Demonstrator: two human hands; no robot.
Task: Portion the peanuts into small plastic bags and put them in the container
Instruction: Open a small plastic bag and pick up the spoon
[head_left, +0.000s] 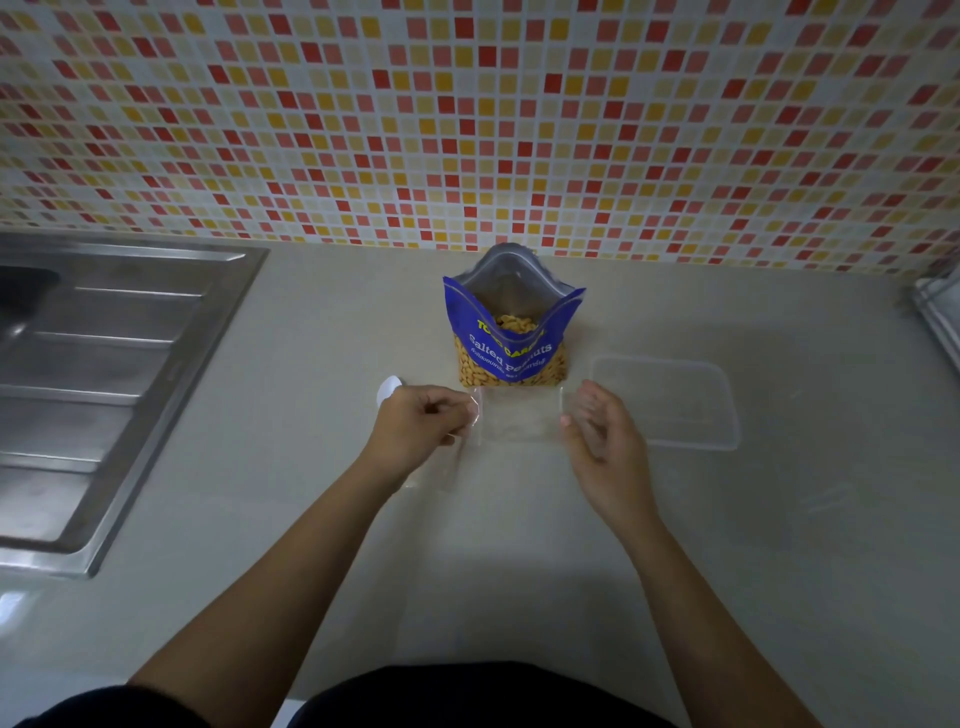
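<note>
Peanuts fill the open pouch just behind; left hand and right hand each pinch one edge of a small plastic bag, seemingly to spread its mouth; container sits beside the right hand

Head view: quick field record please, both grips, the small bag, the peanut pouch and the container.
peanut pouch: upright, open, peanuts inside
small bag: clear, looks empty, held in front of the pouch
left grip: pinches its left edge
right grip: holds its right edge
container: clear, right of the pouch, no bags inside
white object: partly behind left grip, unidentifiable
</note>
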